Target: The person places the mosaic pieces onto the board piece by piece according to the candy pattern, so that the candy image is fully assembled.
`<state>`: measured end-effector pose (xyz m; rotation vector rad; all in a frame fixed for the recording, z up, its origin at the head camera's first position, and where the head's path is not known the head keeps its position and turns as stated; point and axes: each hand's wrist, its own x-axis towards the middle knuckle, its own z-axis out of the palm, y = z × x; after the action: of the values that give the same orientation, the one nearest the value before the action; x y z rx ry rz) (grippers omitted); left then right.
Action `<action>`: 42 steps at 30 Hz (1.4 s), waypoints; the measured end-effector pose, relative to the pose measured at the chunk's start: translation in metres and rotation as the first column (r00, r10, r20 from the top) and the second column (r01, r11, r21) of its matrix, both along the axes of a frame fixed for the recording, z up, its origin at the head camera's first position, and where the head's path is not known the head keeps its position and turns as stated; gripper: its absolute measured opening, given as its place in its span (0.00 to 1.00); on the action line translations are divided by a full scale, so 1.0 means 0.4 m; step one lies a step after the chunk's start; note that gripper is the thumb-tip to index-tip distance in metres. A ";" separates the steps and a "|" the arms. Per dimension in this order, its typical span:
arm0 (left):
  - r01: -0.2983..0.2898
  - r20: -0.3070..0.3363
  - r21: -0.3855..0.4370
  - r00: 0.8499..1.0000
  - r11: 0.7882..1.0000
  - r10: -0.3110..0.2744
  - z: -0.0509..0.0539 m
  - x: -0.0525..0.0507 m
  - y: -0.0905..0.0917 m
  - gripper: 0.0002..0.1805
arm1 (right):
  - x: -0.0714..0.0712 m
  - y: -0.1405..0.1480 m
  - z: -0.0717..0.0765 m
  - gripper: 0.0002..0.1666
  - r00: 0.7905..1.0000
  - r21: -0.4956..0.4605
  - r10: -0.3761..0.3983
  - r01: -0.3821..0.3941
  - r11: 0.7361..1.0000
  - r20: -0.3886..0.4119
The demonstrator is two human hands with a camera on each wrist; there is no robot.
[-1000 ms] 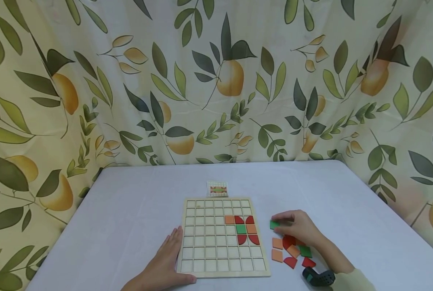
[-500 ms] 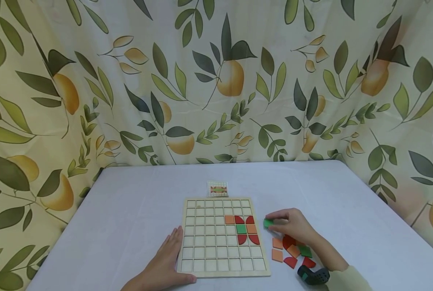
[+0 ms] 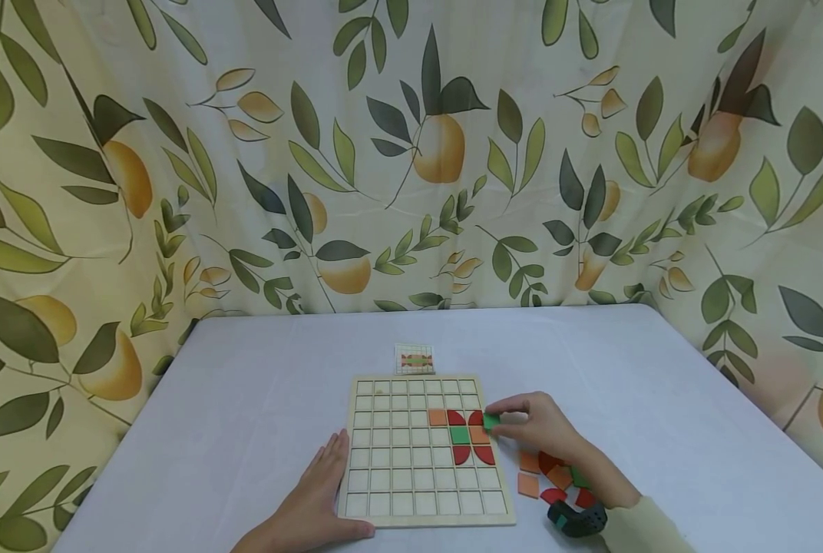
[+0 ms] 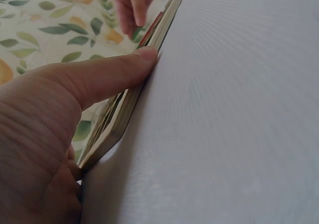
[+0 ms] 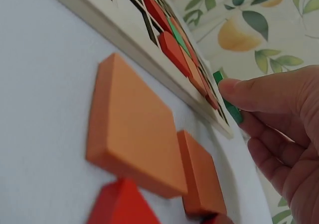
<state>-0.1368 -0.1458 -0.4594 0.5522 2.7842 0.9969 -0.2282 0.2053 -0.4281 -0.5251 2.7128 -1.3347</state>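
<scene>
A wooden grid board (image 3: 391, 484) lies on the table. My left hand (image 3: 315, 488) rests along its left edge with fingers straight; in the left wrist view the thumb (image 4: 114, 74) presses on the board's near edge. Between thumb and fingers my right hand (image 3: 539, 422) pinches a green square tile (image 3: 491, 421), held over the board's right edge. On the board sit a green square (image 3: 459, 435), orange squares (image 3: 437, 417) and several red quarter-round tiles (image 3: 461, 455). The right wrist view shows the pinched green tile (image 5: 229, 102) on its edge, beside the board.
Right of the board lies a loose pile of orange tiles (image 3: 528, 485), red pieces (image 3: 553, 496) and a green tile (image 3: 580, 478), partly under the right forearm. A small pattern card (image 3: 414, 359) stands behind the board. A leaf-and-fruit curtain (image 3: 411, 153) hangs beyond the table.
My right hand has moved left with the green tile, from above the loose pile to the board's right edge. The left hand has stayed in place.
</scene>
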 end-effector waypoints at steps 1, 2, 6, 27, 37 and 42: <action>0.001 -0.001 0.001 1.000 1.000 -0.001 0.000 0.000 0.000 0.71 | 0.000 -0.003 0.000 0.16 1.000 0.000 0.018 -0.018 1.000 -0.013; 0.002 -0.002 0.001 1.000 1.000 -0.002 0.000 0.000 -0.001 0.71 | 0.000 -0.007 0.001 0.16 0.999 -0.001 0.032 -0.032 1.000 -0.021; 0.007 -0.008 0.002 1.000 1.000 -0.007 0.001 0.000 -0.001 0.70 | -0.003 -0.022 -0.001 0.15 0.995 0.000 0.087 -0.087 0.996 -0.054; 0.005 -0.004 0.033 1.000 0.999 -0.004 0.000 0.000 -0.001 0.71 | -0.003 -0.091 -0.012 0.14 0.988 -0.033 0.149 -0.151 0.988 -0.042; 0.005 0.001 0.031 1.000 0.999 -0.006 0.000 -0.001 -0.001 0.71 | 0.007 -0.120 -0.015 0.13 0.982 -0.036 0.187 -0.188 0.981 -0.035; 0.001 0.014 0.029 1.000 1.000 -0.002 0.004 -0.001 -0.001 0.71 | 0.013 -0.127 -0.015 0.13 0.979 -0.044 0.197 -0.199 0.979 -0.047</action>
<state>-0.1373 -0.1460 -0.4578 0.5488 2.7613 1.0378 -0.2232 0.1545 -0.4340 -0.8133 2.5843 -1.3537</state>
